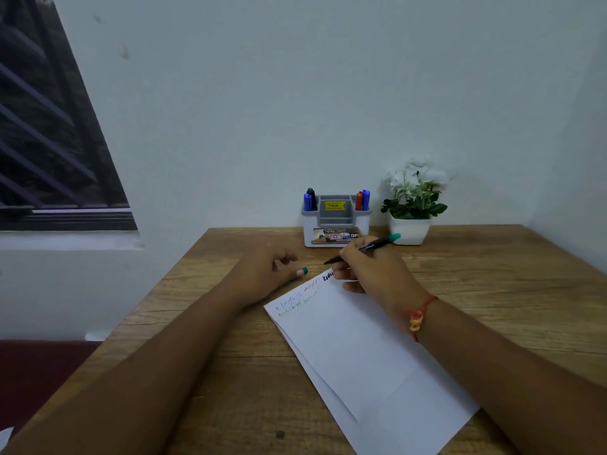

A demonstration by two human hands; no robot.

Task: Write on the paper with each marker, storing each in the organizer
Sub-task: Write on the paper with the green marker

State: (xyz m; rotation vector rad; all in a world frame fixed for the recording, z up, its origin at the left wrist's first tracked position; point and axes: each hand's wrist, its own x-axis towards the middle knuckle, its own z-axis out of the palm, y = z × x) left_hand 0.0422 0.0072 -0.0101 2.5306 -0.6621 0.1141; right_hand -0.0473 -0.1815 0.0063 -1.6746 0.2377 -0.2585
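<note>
Pinching a black marker (371, 247) in the right hand (371, 267), fingers curled round the barrel, its teal end pointing up and back toward the organizer (335, 221). Poising the tip at the far corner of the paper (361, 349), just beside a bold black word (328, 276); not possible to tell whether it is touching the sheet. Resting the left hand (262, 274) on the table (197, 372) just left of that corner, fingers curled, pinching a small teal cap (302, 271) at the fingertips. Wearing a red thread bracelet (418, 318) on the right wrist. Working over the paper lying slantwise on the table between the forearms, faint lines of coloured writing (297, 302) running along its far edge. Facing the organizer standing at the back of the table near the wall, holding a blue and a dark marker pair (309, 200) upright in its left pocket and a red and a blue marker pair (363, 200) upright in its right pocket. Sharing the back of the table, just right of the organizer, with a potted plant (414, 198) bearing white flowers.
</note>
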